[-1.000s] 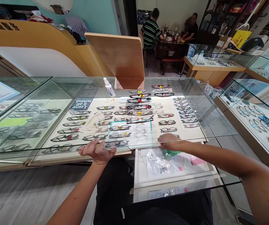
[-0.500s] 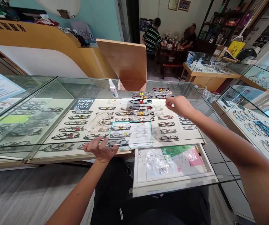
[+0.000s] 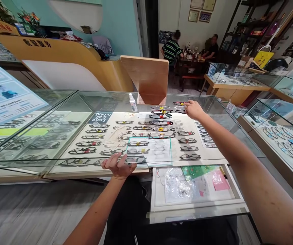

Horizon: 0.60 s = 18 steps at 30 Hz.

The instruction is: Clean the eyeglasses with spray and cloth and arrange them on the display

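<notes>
My right hand reaches over the glass counter top. Its fingertips are closed at the right end of a pair of eyeglasses with a dark red frame and a yellow tag. Just below lies a second dark pair, partly hidden by the hand. To the left, several eyeglasses with red and yellow tags lie in a column on the glass. My left hand rests on the counter's front edge, fingers spread and thumb apart, holding nothing. More eyeglasses sit in rows inside the case.
A white spray bottle stands at the counter's back, beside a wooden chair back. An open drawer with papers and plastic bags juts out before me. Two people sit at a far table. Other display cases stand right.
My right hand has moved away from me, from beside the nearer dark pair to the farther red-framed one. My left hand stays on the counter edge. The view has shifted slightly.
</notes>
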Tool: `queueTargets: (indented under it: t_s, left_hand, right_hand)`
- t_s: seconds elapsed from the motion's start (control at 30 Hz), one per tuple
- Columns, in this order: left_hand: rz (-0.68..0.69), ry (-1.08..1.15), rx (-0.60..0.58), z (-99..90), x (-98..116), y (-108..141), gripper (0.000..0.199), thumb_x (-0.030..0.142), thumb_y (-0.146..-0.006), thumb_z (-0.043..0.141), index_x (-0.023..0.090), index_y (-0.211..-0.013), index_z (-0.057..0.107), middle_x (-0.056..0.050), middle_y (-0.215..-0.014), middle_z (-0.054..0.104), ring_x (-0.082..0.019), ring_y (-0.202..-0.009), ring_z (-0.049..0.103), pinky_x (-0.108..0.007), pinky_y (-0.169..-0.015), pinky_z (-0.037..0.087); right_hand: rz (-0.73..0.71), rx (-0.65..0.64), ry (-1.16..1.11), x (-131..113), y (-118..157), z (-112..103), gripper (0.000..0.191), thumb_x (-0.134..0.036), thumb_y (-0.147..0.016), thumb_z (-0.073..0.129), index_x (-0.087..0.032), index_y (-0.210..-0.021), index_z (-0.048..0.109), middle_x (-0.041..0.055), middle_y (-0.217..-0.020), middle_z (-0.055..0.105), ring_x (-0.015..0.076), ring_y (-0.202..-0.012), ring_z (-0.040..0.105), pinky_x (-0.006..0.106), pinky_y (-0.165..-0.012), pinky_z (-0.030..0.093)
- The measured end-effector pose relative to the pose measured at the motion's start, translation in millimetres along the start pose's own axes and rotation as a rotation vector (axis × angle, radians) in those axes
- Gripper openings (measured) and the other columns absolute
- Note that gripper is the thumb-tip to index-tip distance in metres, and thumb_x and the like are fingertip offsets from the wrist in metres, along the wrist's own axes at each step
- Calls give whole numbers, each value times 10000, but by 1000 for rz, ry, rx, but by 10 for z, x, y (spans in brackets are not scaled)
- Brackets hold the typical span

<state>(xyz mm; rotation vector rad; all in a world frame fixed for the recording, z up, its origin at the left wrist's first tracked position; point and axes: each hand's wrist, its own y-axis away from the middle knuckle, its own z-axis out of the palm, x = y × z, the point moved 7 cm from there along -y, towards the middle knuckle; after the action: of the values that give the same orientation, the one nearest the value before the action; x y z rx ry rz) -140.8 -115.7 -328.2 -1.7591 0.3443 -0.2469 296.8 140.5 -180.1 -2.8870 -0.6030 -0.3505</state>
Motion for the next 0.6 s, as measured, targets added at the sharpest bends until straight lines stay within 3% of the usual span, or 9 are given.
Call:
queueTargets:
  t_s: [0.2,0.37,0.47,0.53,0.6]
  left_hand:
    - [82,20,34,-31,77,-62,508,576,-792,717,276,-1176,576,-163,-1181,584,-374,-1108,528,-595,-1040,281]
    - [-24,18,-34,21,-21,10,500,611,-779,689,272,-1125,563,-149,-1141,574,-375,-1100,516,-583,-1049,245]
    - [-5,50,-25,23,-6,6,490,584,-767,705,272,-1120,569,-148,-1136,575,-372,-1087,511,-574,-1036,241]
    - [0,39,-26,22,18,-29,482,588,-765,698,271,-1103,568,-151,-1127,572,-372,-1082,506,-574,-1031,249]
    - [-81,24,-64,36,1,-71,477,620,-758,681,273,-1062,561,-150,-1101,566,-374,-1071,502,-579,-1032,253]
  right_hand:
    - [23,26,-22,-22,22,-40,460,-226,-1044,451,-113,-1338,785,144,-1561,670,379,-1405,499,530,-1139,403]
    - [69,93,-34,-113,310,-216,457,-208,-1058,434,-107,-1353,769,145,-1553,674,395,-1409,488,547,-1146,402]
    - [88,192,-101,-221,659,-471,471,-232,-1085,411,-113,-1399,742,125,-1580,657,399,-1446,471,569,-1173,405]
    - [70,259,-199,-350,964,-736,477,-259,-1102,398,-144,-1418,736,95,-1581,661,379,-1450,490,568,-1187,424]
    - [20,308,-326,-538,1314,-1074,474,-300,-1115,406,-190,-1452,721,67,-1574,667,346,-1434,530,554,-1203,448]
